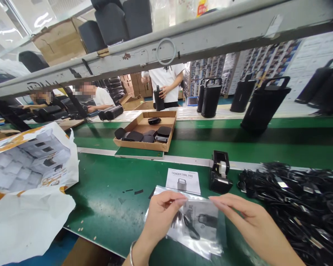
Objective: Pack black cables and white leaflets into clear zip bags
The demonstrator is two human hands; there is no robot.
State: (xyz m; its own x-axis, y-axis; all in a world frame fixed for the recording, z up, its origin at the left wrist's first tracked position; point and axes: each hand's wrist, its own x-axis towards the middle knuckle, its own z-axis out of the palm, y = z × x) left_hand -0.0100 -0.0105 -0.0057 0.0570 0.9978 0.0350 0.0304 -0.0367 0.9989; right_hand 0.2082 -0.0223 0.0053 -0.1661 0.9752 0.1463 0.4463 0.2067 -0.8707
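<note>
A clear plastic bag lies low over the green bench in front of me, with a black cable and a printed grey-and-white sheet showing through it. My left hand pinches the bag's top edge between thumb and fingers. Opposite it, my right hand has its thumb and fingertips closed at the right end of that edge. Just beyond the bag sits a white booklet printed "THUNDERTRAIL PRO". Beside the booklet stands a black tape dispenser.
Black cables are heaped at the right. An open white sack of small white packets fills the left. A cardboard tray holds black parts. Black speakers stand along the far side, below a shelf beam. Co-workers are behind.
</note>
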